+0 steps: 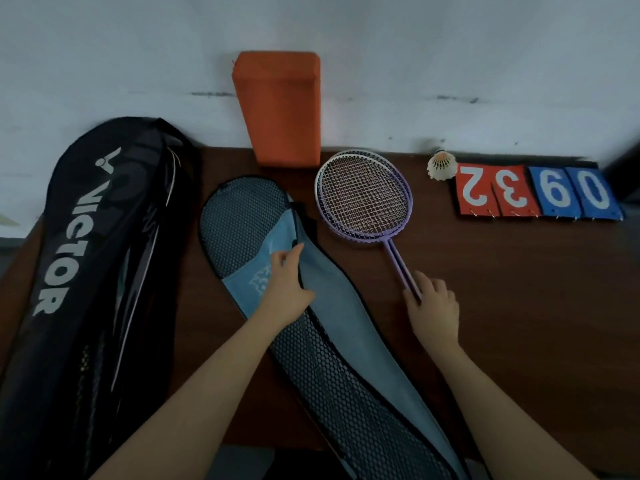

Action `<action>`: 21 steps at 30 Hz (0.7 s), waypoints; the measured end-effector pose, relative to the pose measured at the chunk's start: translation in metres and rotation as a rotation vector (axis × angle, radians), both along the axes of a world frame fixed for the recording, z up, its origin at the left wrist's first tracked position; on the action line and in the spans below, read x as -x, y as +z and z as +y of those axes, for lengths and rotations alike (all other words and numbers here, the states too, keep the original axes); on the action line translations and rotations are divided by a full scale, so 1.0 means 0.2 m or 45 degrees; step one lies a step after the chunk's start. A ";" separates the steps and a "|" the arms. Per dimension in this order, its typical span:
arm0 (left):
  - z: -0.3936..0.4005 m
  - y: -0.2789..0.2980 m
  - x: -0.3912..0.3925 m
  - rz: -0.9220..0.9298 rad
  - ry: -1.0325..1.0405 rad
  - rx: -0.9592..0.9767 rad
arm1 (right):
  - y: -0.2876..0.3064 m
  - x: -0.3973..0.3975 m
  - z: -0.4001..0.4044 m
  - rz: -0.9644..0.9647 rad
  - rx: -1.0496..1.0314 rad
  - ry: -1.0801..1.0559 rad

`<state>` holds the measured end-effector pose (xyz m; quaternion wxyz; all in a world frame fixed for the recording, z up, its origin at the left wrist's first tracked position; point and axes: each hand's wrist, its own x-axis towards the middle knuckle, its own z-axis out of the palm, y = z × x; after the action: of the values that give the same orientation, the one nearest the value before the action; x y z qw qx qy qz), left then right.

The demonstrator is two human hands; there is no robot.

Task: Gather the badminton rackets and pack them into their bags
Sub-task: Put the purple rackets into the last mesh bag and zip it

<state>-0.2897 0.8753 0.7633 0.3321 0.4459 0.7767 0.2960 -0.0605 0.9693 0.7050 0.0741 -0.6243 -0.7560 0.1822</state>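
Two stacked rackets (pixel 363 195), one purple and one white-rimmed, lie on the brown table (pixel 502 271) with shafts running toward me. My right hand (pixel 433 306) covers the handle end, fingers curled round the shafts. A blue and black mesh racket bag (pixel 332 306) lies unzipped to their left. My left hand (pixel 287 285) pinches the edge of its open flap near the zipper. A large black Victor racket bag (pixel 90 254) lies at the far left, partly open.
An orange foam block (pixel 280 109) leans against the white wall behind the bags. A shuttlecock (pixel 441 166) and a flip scoreboard (pixel 536 194) with red and blue number cards sit at the back right.
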 end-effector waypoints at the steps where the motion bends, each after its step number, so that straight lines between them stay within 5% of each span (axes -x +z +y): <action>1: 0.00 -0.01 0.00 -0.014 0.024 -0.018 | -0.01 -0.03 -0.01 -0.069 0.024 0.001; 8: -0.02 -0.03 -0.06 -0.029 0.076 -0.123 | -0.05 -0.05 0.03 0.094 0.032 0.125; 21: 0.02 -0.01 -0.09 -0.095 0.062 -0.042 | -0.08 -0.06 0.11 -0.057 -0.108 0.194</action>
<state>-0.2720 0.8785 0.7609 0.3460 0.4209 0.7694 0.3334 -0.0483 0.9914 0.6893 0.0696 -0.5652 -0.8098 0.1413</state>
